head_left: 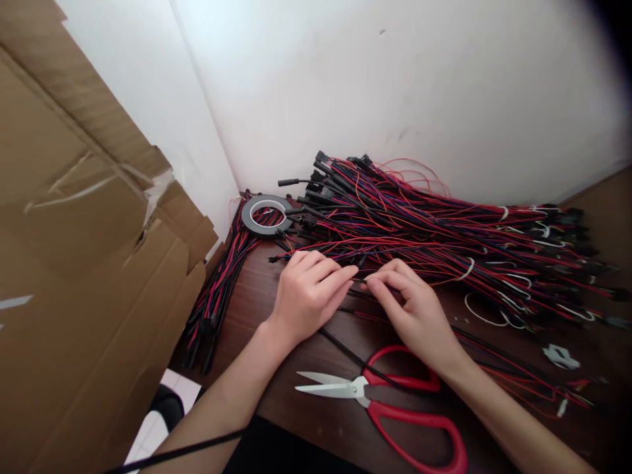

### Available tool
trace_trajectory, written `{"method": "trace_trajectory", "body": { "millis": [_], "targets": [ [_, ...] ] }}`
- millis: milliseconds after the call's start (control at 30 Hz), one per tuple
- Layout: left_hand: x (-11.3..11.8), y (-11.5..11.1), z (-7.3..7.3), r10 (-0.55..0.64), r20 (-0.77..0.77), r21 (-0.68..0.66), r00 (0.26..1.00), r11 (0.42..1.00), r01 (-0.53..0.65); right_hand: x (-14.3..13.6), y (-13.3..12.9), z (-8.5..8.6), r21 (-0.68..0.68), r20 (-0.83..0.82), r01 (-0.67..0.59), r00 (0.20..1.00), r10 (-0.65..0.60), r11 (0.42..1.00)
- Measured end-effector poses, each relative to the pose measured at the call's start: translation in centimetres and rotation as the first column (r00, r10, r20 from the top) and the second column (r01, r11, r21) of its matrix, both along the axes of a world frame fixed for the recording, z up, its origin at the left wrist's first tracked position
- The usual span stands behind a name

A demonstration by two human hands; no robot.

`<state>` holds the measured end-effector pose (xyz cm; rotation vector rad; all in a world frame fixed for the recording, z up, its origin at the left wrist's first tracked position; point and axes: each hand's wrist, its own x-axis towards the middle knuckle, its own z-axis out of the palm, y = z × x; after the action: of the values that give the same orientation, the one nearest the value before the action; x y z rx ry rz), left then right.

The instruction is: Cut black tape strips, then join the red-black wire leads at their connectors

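Observation:
My left hand is closed in a pinch above the table, its fingertips close to those of my right hand. The right thumb and index finger also press together. Between the two pinches a short dark piece of thin cable shows; the fingers cover most of it. From under my left hand a black cable runs down to the right, across the scissors. These have red handles, lie on the table below my hands and have their blades partly apart, pointing left.
A large pile of red, black and blue wire harnesses lies along the wall. A grey-rimmed tape roll rests on another wire bundle. On the left stands a cardboard box. Loose wires and a white scrap lie right.

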<state>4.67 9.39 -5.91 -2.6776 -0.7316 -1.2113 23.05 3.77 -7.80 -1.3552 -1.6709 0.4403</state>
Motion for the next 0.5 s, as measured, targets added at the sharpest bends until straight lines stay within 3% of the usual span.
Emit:
{"method": "trace_trajectory", "body": {
  "millis": [133,333,500],
  "targets": [
    [0.34,-0.31,-0.07,-0.052,0.005,-0.004,0.999,0.999,0.052,-0.39,-0.33,0.05,0.066,0.07,0.072,0.995,-0.076,0.995],
    [0.71,-0.53,-0.53,-0.115,0.022,-0.108,0.993,0.987,0.117,-0.71,-0.6,0.41,0.119,0.057,0.022,0.998,-0.029,0.993],
    [0.8,-0.52,-0.52,-0.107,0.033,-0.139,0.994,0.984,0.111,-0.77,-0.72,0.65,0.139,0.103,0.054,0.992,-0.069,0.989]
  ]
}}
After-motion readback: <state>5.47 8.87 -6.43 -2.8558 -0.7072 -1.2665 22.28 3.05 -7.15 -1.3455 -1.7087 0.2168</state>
